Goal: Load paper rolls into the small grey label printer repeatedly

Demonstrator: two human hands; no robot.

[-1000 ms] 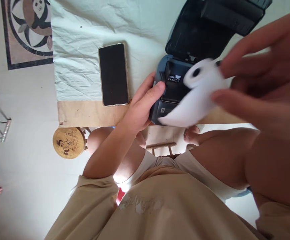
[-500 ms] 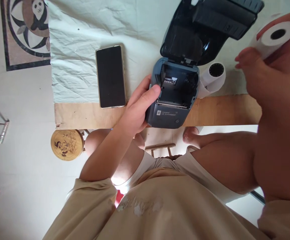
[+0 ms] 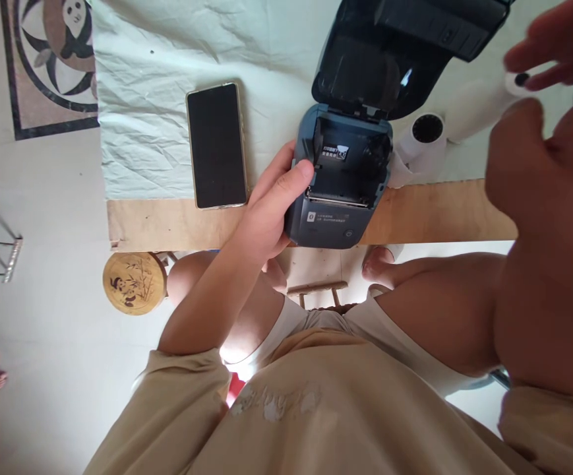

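Left hand (image 3: 271, 211) grips the near-left corner of the open label printer (image 3: 335, 185) at the surface's near edge, steadying it; right hand (image 3: 538, 132), blurred, fingers spread, hovers around a paper roll (image 3: 479, 102); second roll (image 3: 422, 142) lies just right of printer; phone (image 3: 215, 145) left.

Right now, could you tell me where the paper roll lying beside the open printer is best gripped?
Grip the paper roll across its round body, coming from above on its right, since the printer sits close on its left and its hollow core faces up.
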